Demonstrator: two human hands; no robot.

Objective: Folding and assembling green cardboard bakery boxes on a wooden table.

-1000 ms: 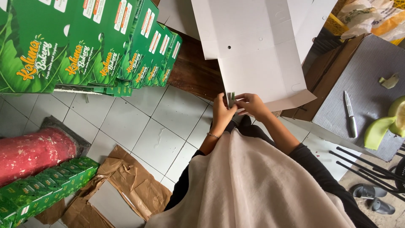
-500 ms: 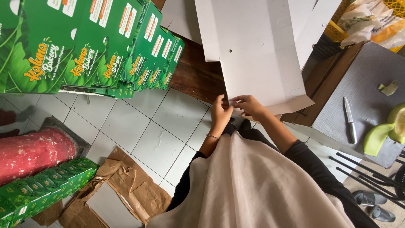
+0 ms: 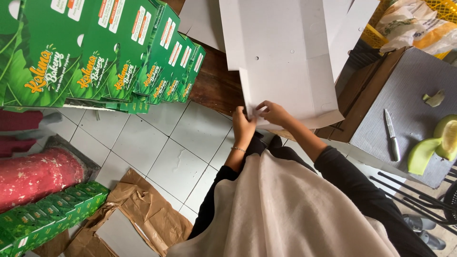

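A person's left hand (image 3: pixel 243 124) and right hand (image 3: pixel 272 113) meet at the near edge of a flat white cardboard box blank (image 3: pixel 281 57), centre of the frame, the fingers of both pinched together on a small flap at its lower corner. The blank spreads upward from the hands to the top centre of the frame, lying over a dark wooden bench (image 3: pixel 214 85), with more white sheets under it. A thin bracelet (image 3: pixel 238 149) circles the left wrist, and both arms wear black sleeves beneath a pale beige cloth (image 3: pixel 285 209) that fills the lower centre. In the upper left, a leaning row of green printed boxes (image 3: pixel 109 52) stands on the white tiled floor (image 3: pixel 162 143). A red roll (image 3: pixel 38 173) lies at the left edge, above a strip of flattened green cartons (image 3: pixel 47 214) and crumpled brown paper (image 3: pixel 138 219) in the lower left. To the right, a grey bench (image 3: pixel 404 109) carries a knife (image 3: pixel 392 135) and slices of pale green melon (image 3: pixel 438 143)
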